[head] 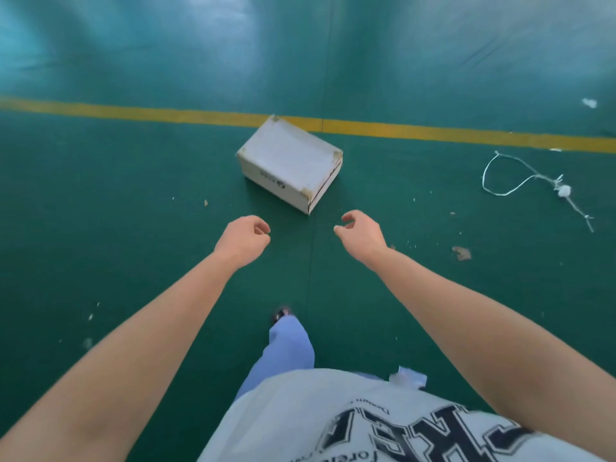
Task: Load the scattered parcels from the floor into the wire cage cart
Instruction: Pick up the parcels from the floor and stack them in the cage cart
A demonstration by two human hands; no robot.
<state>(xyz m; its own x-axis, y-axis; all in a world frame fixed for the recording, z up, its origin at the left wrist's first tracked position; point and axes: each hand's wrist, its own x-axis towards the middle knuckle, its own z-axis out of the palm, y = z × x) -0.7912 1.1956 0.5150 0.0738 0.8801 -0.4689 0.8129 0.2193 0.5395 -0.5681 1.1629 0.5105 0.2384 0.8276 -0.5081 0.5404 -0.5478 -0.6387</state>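
Green floor (pixel 100 195): one white parcel (pixel 290 161), seemingly taped. Left hand (pixel 243 238), right hand (pixel 361 235) loosely curled, empty, reaching; next, grasp both sides.

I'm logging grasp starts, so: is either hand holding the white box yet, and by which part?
Nothing is held. The left hand and right hand hang loosely curled short of the white box, which lies untouched on the floor.

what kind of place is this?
Probably a warehouse or sorting-hall floor: a green coated floor with a painted yellow line, a worn white cardboard parcel lying on it, and loose white strapping string with paper scraps nearby.
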